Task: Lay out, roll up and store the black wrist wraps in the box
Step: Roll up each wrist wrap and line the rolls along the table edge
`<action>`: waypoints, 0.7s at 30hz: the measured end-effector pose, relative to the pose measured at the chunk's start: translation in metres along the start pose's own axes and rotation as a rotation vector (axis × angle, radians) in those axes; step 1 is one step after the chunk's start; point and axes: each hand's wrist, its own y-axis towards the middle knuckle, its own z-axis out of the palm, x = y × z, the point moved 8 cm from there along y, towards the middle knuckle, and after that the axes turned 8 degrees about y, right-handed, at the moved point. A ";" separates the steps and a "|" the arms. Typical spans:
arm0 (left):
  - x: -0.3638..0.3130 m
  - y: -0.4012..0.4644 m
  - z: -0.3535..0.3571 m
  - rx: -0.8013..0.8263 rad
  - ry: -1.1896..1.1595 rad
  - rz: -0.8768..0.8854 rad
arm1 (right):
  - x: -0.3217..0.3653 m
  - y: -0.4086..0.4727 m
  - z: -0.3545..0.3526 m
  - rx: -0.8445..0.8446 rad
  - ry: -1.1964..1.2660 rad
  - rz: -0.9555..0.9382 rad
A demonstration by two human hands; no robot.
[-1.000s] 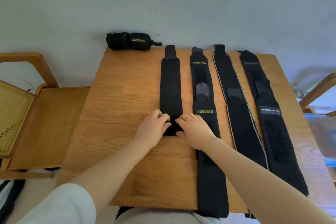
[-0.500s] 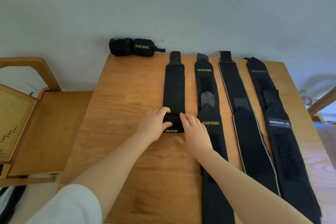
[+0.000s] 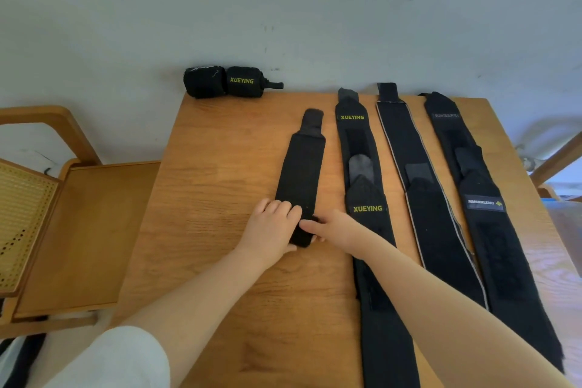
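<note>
Several black wrist wraps lie lengthwise on the wooden table [image 3: 214,205]. The leftmost wrap [image 3: 302,170] has its near end rolled into a small coil [image 3: 303,238]. My left hand [image 3: 267,233] and my right hand [image 3: 338,230] both grip that coil from either side, fingers curled over it. To the right lie a XUEYING wrap [image 3: 362,186], a white-edged wrap [image 3: 422,198] and a MANUEKLEAR wrap [image 3: 482,208], all flat. Two rolled wraps [image 3: 225,82] sit at the table's far left corner against the wall. No box shows clearly.
A wooden chair [image 3: 72,230] with a cane back stands to the left of the table. Another chair's arm [image 3: 557,157] and a pale blue container edge [image 3: 563,211] show at the right. A grey wall runs behind the table.
The leftmost wrap has been rolled further from its near end; its far tip has drawn back from the table's rear edge toward me. Both hands stay on the coil.
</note>
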 end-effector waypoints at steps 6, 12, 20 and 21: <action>0.047 -0.036 0.012 0.115 -0.621 -0.272 | -0.001 -0.036 0.021 -0.304 0.415 -0.077; 0.073 -0.074 0.023 0.237 -1.370 -0.429 | 0.034 -0.071 0.040 -0.334 -0.015 -0.433; 0.066 -0.099 0.023 0.258 -1.040 -0.227 | 0.055 -0.073 0.091 -0.453 -0.442 -0.525; 0.067 -0.100 0.018 0.219 -0.978 -0.182 | 0.057 -0.073 0.093 -0.474 -0.445 -0.522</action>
